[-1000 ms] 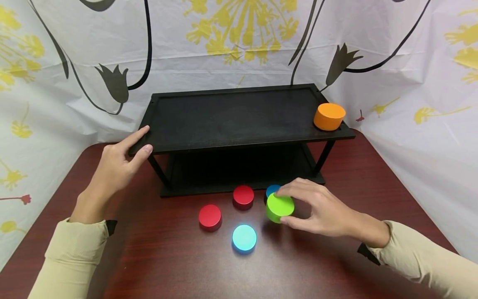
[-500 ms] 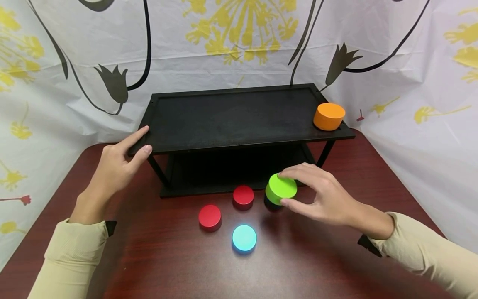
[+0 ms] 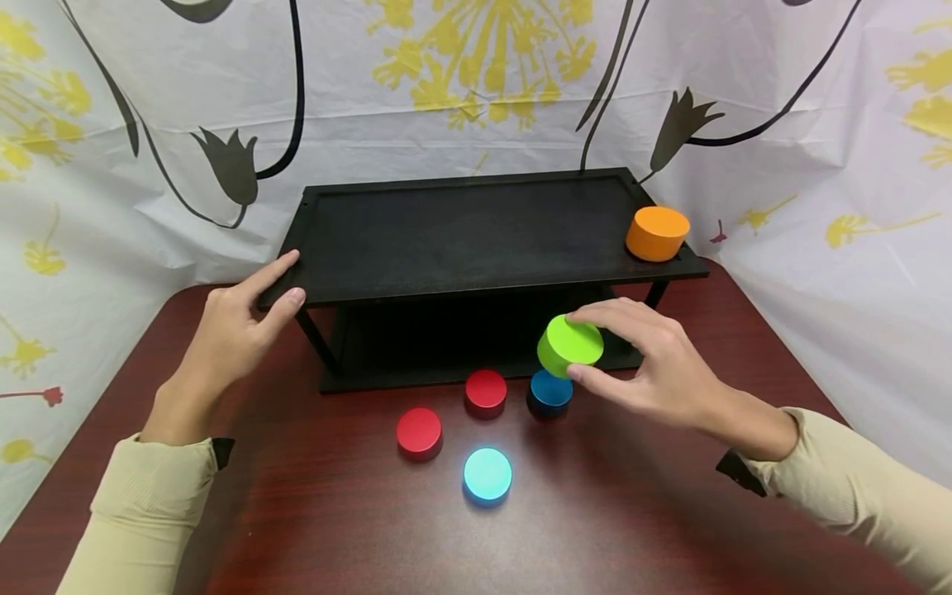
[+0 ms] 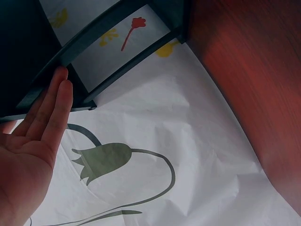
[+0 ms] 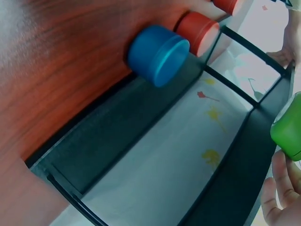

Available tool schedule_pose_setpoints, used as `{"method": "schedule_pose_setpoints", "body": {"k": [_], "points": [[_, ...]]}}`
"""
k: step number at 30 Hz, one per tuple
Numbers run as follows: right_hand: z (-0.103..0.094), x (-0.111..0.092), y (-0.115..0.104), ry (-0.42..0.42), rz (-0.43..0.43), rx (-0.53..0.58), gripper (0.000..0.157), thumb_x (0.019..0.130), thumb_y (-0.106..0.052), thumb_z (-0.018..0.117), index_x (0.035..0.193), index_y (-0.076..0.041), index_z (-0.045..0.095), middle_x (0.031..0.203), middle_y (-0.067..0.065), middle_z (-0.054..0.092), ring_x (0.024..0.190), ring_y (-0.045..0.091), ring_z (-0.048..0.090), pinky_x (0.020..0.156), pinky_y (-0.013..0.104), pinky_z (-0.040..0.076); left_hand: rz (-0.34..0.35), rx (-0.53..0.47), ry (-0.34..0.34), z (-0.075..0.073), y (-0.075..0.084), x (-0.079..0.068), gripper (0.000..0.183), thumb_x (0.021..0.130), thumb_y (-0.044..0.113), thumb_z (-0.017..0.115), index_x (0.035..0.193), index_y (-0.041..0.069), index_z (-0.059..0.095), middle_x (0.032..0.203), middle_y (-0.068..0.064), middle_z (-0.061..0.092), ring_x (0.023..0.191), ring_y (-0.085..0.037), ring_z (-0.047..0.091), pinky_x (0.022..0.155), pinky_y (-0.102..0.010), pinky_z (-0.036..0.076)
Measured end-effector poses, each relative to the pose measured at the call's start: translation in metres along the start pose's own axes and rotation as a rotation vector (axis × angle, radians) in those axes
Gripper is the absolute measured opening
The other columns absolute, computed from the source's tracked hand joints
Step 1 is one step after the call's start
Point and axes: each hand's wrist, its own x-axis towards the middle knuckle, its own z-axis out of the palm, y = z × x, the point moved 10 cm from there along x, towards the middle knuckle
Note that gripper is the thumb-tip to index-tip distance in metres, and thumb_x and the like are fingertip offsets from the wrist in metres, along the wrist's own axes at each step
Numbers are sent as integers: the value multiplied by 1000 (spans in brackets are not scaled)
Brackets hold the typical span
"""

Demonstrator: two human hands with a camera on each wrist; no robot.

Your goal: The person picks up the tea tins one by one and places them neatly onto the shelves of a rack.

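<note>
- Green block (image 3: 569,349): aloft before the black shelf (image 3: 461,240), slightly tilted.
- My right hand (image 3: 658,364) pinches it, thumb and fingers on opposite sides; a slack pinch could let it slip.
- Blue block (image 3: 550,395) stands near, lower down; a drop might knock it.
- Shelf's front edge could get clipped if I lift too low.
- My left hand (image 3: 230,326): fingers straight, touching shelf's left end; a shove there might unseat the orange block (image 3: 658,235).

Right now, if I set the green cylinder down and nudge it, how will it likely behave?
The green cylinder is probably stiff: it looks crisply round where the right hand pinches it. Its smooth-looking surface may prove slightly slippery. On a flat face it should slide rather than tip, being wider than tall.
</note>
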Motion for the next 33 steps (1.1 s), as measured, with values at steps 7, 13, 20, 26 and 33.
{"method": "schedule_pose_setpoints", "body": {"k": [7, 13, 20, 26, 33], "points": [[-15, 8, -1, 62, -36, -18, 46, 80, -22, 81, 120, -4, 69, 112, 5, 69, 96, 14, 58, 66, 17, 40, -3, -3, 8, 0, 0, 0, 47, 98, 23, 62, 144, 18, 57, 80, -12, 66, 60, -14, 41, 71, -21, 33], [-20, 13, 2, 48, 0, -59, 51, 72, -11, 84, 121, -7, 69, 112, 1, 68, 93, 10, 56, 56, 16, 40, 6, 0, 8, 0, 1, 0, 47, 98, 24, 62, 144, 17, 57, 78, -12, 65, 55, -12, 37, 69, -22, 33], [-26, 20, 3, 80, -20, -52, 51, 70, -6, 84, 119, -3, 70, 112, 6, 69, 98, 15, 60, 80, 16, 43, 12, 5, 5, -1, 2, 0, 47, 98, 24, 63, 144, 17, 57, 68, -5, 57, 47, -6, 29, 64, -22, 32], [-31, 26, 5, 94, -15, -47, 49, 70, -4, 83, 117, -2, 70, 110, 6, 70, 98, 14, 61, 88, 17, 43, 10, -5, 8, -2, 0, -1, 47, 97, 23, 63, 143, 16, 57, 82, -13, 66, 53, -9, 36, 68, -21, 33], [-36, 31, 10, 82, 32, -105, 45, 75, -10, 82, 117, -3, 70, 111, 4, 70, 96, 9, 60, 85, 20, 44, 10, -1, 0, 0, 0, 0, 47, 98, 24, 63, 144, 16, 57, 70, -6, 58, 47, -6, 31, 63, -21, 32]]}}
